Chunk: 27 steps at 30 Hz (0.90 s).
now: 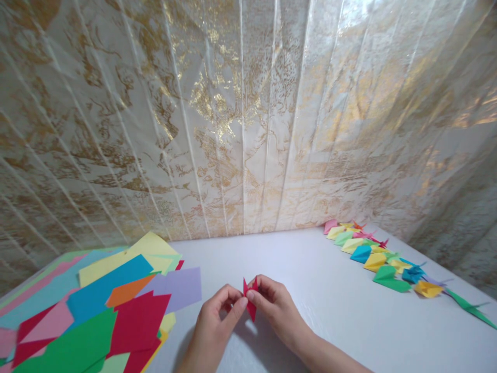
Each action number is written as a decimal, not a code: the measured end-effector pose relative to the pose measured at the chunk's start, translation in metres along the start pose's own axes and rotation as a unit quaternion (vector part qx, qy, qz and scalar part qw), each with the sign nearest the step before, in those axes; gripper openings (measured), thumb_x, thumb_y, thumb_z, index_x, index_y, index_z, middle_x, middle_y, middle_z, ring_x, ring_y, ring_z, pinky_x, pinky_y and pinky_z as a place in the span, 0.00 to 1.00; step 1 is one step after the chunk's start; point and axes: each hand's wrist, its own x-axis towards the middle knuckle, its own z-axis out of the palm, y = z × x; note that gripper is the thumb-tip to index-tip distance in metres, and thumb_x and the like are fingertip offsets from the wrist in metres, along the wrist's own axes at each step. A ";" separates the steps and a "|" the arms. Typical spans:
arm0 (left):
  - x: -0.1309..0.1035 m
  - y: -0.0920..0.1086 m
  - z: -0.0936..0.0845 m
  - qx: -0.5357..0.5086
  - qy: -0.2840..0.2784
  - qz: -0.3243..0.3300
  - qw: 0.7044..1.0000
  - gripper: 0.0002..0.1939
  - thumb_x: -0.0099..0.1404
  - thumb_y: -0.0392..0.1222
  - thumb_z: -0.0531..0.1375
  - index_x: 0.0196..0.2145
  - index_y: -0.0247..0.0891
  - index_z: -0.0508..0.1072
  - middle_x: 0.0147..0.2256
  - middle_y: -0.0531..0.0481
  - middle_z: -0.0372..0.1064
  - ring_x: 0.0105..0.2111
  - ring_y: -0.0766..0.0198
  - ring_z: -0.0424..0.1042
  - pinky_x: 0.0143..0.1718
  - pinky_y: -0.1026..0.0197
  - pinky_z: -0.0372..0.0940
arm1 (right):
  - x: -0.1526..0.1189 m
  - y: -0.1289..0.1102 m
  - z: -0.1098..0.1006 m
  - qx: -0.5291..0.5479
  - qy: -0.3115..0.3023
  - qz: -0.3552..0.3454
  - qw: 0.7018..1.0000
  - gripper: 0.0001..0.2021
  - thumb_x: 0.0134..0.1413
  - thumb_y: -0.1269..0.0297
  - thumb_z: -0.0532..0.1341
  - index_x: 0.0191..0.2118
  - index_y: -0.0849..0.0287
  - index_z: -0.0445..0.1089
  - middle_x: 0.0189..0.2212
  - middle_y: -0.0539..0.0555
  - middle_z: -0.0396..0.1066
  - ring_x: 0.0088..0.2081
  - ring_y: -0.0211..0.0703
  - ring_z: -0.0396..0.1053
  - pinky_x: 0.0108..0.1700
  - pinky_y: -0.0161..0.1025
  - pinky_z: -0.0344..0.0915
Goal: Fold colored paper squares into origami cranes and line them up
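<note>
A small red folded paper piece [251,310] with pointed tips is held up over the white table, two points upward and one downward. My left hand [217,318] pinches its left side between thumb and forefinger. On the other side, my right hand [276,308] is closed on the same paper, thumb in front and fingers behind. Fingertips hide the middle of the folds. A shadow falls on the table below the hands.
Loose coloured paper sheets [87,331] overlap on the left of the white table [248,254]. Along the right lie rows of folded paper figures, among them a green one [390,278] and a yellow one [427,289]. A gold-patterned curtain [233,129] hangs behind.
</note>
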 end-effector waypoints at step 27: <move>-0.005 0.005 0.008 0.045 0.015 0.041 0.998 0.17 0.70 0.54 0.54 0.28 0.41 0.71 0.28 0.53 0.70 0.31 0.60 0.68 0.34 0.63 0.62 | -0.002 -0.003 0.011 0.126 0.041 0.009 0.991 0.18 0.45 0.51 0.72 0.24 0.59 0.69 0.22 0.48 0.66 0.26 0.38 0.60 0.32 0.38 0.58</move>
